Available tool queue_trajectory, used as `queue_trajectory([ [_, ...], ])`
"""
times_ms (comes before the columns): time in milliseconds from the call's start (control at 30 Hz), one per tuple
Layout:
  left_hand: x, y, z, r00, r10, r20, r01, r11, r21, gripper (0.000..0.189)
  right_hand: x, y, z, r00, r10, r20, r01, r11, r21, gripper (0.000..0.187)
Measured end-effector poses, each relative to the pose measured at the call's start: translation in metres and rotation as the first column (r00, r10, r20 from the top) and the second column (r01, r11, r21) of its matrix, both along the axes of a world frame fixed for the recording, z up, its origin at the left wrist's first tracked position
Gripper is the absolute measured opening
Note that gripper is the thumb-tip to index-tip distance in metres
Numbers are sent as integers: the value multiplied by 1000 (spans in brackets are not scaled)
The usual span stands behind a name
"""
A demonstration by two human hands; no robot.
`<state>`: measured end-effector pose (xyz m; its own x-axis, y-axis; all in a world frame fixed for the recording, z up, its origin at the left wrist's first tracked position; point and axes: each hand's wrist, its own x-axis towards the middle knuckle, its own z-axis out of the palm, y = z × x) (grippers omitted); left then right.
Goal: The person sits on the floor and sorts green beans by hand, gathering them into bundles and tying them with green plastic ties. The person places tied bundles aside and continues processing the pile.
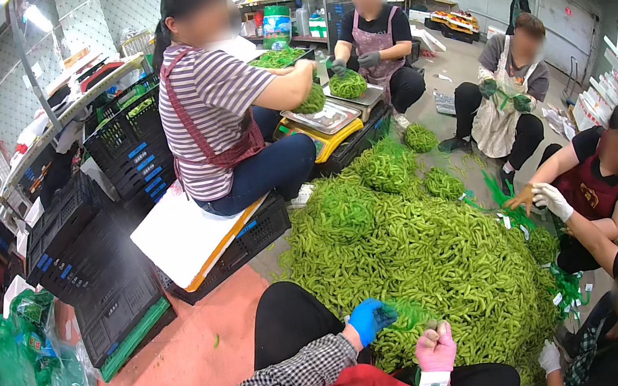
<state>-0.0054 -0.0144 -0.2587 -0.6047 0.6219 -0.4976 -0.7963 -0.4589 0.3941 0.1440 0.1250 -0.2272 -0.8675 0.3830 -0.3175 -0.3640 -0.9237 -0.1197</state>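
A heap of green soybean pods [432,258] lies on the floor before my knees. My left hand [371,320], in a blue glove, is at the near edge of the heap with its fingers pointing right. At its fingertips is a thin green mesh bag [412,313], spread over the pods and reaching towards my other hand. Just right of it and nearer to me, my right hand [435,348] wears a pink glove, its fingers curled upward. Whether mesh lies between those fingers is unclear. A white tag [434,380] shows at the right wrist.
A person on black crates [246,250] sits ahead-left beside a yellow scale [324,134]. Filled mesh bags [382,164] rest on the heap's far side. Several people crouch along its right. Stacked black crates [116,305] and green plastic packaging [16,356] are on the left.
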Motion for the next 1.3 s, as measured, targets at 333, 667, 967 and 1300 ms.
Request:
queue_trajectory([
  [333,6,9,61,886,-114,-449,-56,936,-348,8,-13,-45,33,864,-235,446,-398,224,890,18],
  [667,8,24,69,823,-105,-558,-118,930,-349,5,-26,-37,36,844,-420,334,-218,301,928,9],
  [967,-6,14,101,872,-99,-479,-12,975,-223,5,5,-2,18,966,-120,230,1,888,460,17],
  [1300,24,22,100,733,-296,-613,108,940,-325,6,-24,-29,50,930,-98,354,-257,515,818,9],
])
